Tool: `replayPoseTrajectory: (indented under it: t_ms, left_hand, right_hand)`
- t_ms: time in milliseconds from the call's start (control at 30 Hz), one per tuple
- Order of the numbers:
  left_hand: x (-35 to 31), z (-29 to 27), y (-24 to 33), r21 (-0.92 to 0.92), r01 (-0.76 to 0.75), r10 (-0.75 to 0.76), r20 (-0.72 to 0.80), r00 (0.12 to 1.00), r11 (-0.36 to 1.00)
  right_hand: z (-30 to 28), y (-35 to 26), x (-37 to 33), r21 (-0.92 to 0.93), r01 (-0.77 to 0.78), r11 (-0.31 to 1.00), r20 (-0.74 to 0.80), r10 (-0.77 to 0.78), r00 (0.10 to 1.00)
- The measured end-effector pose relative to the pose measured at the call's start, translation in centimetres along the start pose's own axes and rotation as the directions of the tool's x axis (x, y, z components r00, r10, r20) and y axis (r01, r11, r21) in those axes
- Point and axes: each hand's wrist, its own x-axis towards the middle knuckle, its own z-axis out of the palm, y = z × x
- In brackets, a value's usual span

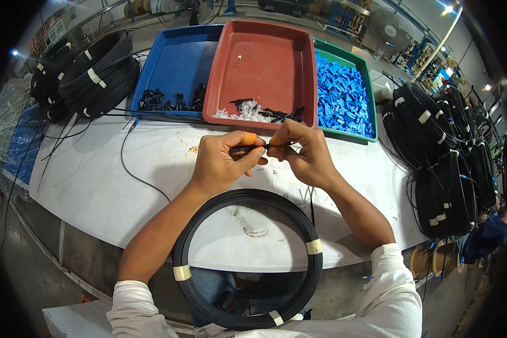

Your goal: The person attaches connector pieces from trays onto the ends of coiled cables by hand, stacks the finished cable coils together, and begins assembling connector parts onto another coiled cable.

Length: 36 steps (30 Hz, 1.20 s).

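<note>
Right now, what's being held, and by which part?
The left hand and right hand pinch a small black piece between them; their grip covers it too much to tell which part.

Grey fan upper right; darker fan up top, left of centre. Wooden spools lower right, person in dark blue nearby. Blue sheet far left.

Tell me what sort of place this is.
Likely a cable workshop or factory floor: black cable coils are piled at both sides, a green tray holds small blue parts, and large fans stand behind.
</note>
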Motion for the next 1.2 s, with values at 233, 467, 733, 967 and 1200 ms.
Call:
replayPoseTrajectory:
  t_ms: [233, 467, 733, 967, 1200]
  left_hand:
    - [-0.3, 0.1, 0.4, -0.036, 0.028, -0.028, 0.003, 1.0, 0.999]
    - [1.0, -0.1, -0.4, -0.214, 0.176, -0.162, 0.079, 0.984, 0.961]
    - [0.9, -0.5, -1.5, -0.069, 0.071, -0.074, -0.046, 0.996, 0.995]
    - [0.3, -0.7, -1.4, 0.053, -0.022, 0.03, -0.141, 0.99, 0.998]
    - [0.0, -0.3, 0.1, -0.081, 0.135, -0.148, -0.183, 0.972, 0.988]
  right_hand:
    - [1.1, 0.1, -0.9, -0.242, 0.176, 0.954, -0.097, -0.204, 0.974]
    - [0.9, 2.2, -0.1, -0.452, 0.447, 0.772, -0.019, -0.509, 0.861]
    - [0.5, 2.5, 0.2, -0.429, 0.341, 0.836, 0.003, -0.377, 0.926]
    - [0.7, 2.4, -0.1, -0.447, 0.399, 0.801, -0.03, -0.459, 0.888]
    - [2.1, 2.9, -0.1, -0.506, 0.633, 0.586, -0.003, -0.735, 0.678]
